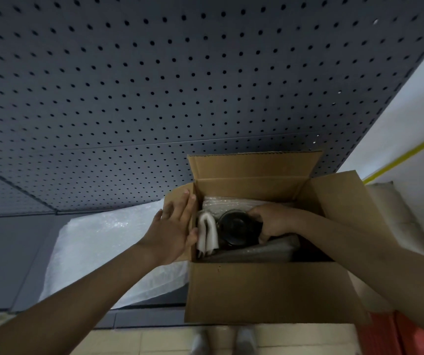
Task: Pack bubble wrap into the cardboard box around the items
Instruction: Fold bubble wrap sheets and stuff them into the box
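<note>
Dark pegboard (154,85) is rising behind a grey surface (13,252) where one open box (257,290) is standing. Left hand (173,226) is lying flat, fingers straight, against the left flap, gripping nothing. Right hand (269,222) is reaching inside, its grip curled round one dark round item (236,228) (possibly a jar; the dim view is hiding detail). One folded white foam piece (208,233) is standing just beside that item. Bubble wrap (226,201) is already lining the back of the box; one loose sheet (98,242) is waiting outside, left of the box. Wrap is probably light, soft and springy: best bunched by an edge and pressed into gaps.
</note>
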`<state>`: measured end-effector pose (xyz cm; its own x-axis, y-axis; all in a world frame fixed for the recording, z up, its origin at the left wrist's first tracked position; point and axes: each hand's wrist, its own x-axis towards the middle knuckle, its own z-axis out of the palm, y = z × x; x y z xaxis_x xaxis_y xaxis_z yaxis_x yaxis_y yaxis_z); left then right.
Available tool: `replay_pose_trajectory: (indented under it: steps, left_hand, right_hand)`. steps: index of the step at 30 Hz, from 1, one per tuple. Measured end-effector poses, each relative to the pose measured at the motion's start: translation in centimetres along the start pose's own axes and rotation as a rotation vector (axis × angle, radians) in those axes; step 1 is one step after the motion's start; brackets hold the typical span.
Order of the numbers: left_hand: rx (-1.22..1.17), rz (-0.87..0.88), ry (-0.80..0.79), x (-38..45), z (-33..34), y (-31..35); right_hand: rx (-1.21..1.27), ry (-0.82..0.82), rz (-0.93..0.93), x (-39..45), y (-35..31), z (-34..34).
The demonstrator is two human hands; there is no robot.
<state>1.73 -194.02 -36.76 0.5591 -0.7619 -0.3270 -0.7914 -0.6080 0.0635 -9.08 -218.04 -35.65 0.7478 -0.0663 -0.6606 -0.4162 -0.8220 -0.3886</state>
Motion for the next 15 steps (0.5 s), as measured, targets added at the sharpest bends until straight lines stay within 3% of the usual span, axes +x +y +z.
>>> replay_pose_trajectory:
  steps: [7, 12, 15]
  left_hand:
    - [0.069, 0.01, 0.111, -2.5, -4.2, -2.6]
    - [0.069, -0.102, 0.156, -5.8, -4.4, -10.1]
    - [0.065, -0.126, 0.129, -8.8, -3.7, -15.4]
  right_hand:
    - [0.031, 0.354, -0.063, -4.0, -5.5, -1.8]
    - [0.133, 0.58, -0.176, -3.3, -14.3, -1.1]
    - [0.144, 0.632, -0.236, -1.9, -21.4, 0.6]
